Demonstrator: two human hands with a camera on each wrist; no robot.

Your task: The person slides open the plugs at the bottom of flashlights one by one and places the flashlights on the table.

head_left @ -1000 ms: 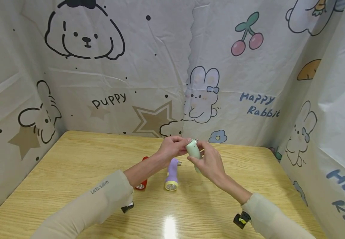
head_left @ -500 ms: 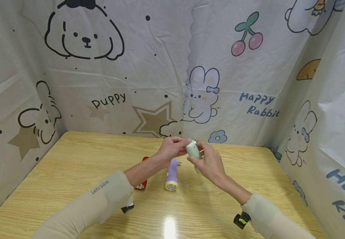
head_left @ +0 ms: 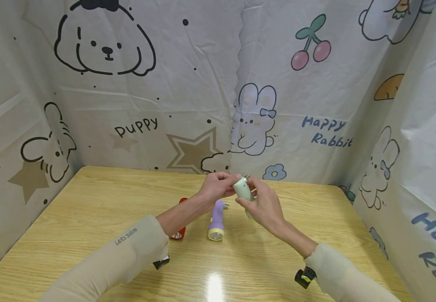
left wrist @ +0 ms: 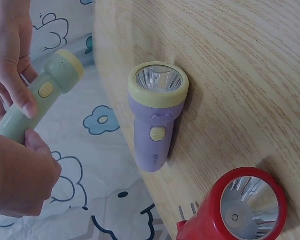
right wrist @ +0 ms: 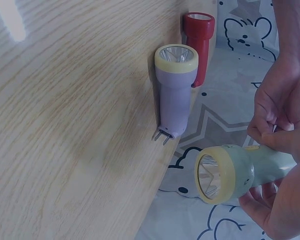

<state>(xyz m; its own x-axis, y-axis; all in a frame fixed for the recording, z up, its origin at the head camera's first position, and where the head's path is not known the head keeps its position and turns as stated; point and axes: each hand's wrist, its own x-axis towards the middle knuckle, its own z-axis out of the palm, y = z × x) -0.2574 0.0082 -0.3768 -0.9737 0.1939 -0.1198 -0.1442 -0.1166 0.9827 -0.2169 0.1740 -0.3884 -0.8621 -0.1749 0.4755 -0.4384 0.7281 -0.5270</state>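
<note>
Both hands hold a pale green flashlight above the far part of the table, its plug prongs folded out at the raised tail end. My right hand grips the body, with its thumb beside the yellow switch in the left wrist view. Curled fingers and thumb of my left hand pinch the tail near the prongs. In the right wrist view, the yellow-rimmed lens of the green flashlight shows. A purple flashlight lies below the hands, prongs out. Left of it lies a red flashlight, partly hidden by the left forearm.
The wooden table ends at a printed curtain behind, with more curtain on the left and right. Prongs of the red flashlight also stick out in the left wrist view. A bright reflection lies on the table's near part.
</note>
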